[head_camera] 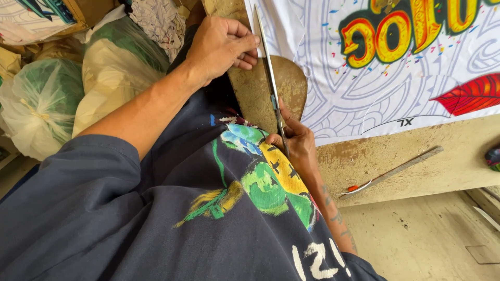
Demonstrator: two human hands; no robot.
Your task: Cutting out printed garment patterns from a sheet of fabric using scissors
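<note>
Though thin, long metal blade [271, 78]

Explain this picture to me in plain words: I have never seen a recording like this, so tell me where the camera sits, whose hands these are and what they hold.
There is no machine here. One camera sits on a person's head and looks down, so you see their own dark printed shirt and both bare arms.

The left hand pinches the far end of a long, thin metal strip, which may be a ruler or a blade. The right hand grips its near end against the body.

In front is a worn wooden table. On it lies white printed fabric with coloured lettering and a red leaf, and nearer its front edge a slim stick-like tool. Stuffed plastic bags are piled to the left.
</note>
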